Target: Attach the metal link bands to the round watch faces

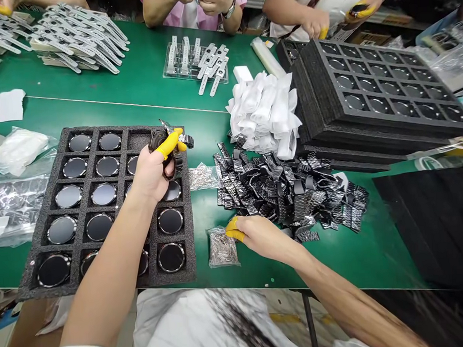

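My left hand (156, 164), with yellow finger cots, is closed around a dark watch (159, 138) with black metal strap pieces, above the back right of a black foam tray (128, 214). Round watch heads (104, 194) sit in the tray's compartments. Down at the table's front, my right hand (253, 231) has its yellow-tipped fingers together at the upper right corner of a clear bag of small metal pins (222, 248). Whether a pin is between those fingertips is too small to tell. Behind that hand lies a heap of black metal watch straps (286, 191).
White wrapped bundles (263, 105) are piled behind the straps. Stacked foam trays of watch heads (388, 79) stand at the right. Light watch straps (80, 37) and a clear tray (169, 71) lie across the table, where other people's hands (214, 0) work. Plastic bags (16, 203) lie left.
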